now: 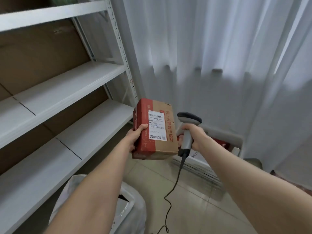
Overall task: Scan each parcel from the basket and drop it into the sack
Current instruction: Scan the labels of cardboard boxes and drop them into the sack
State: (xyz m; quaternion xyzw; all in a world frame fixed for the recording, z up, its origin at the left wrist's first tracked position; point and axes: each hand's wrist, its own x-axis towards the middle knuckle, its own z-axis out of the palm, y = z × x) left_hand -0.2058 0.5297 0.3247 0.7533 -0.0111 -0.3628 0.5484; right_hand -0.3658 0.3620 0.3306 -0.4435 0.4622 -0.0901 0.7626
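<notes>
Fingers (142, 128) of the left hand (135, 141) clasp the left edge of the parcel (162, 147), held in the air. The right hand (195, 135) is wrapped around the scanner (187, 139) just right of the parcel. Behind the parcel hangs a white curtain (219, 65). Left of it stands the shelf rack (67, 81), its corner near but apart. Below the parcel are open floor (194, 200) and the white sack (131, 208). The parcel's label (157, 125) faces the camera.

Bare floor (194, 191) opens between the shelving (67, 78) on the left, the curtain (219, 65) ahead and the sack (133, 211) below.
</notes>
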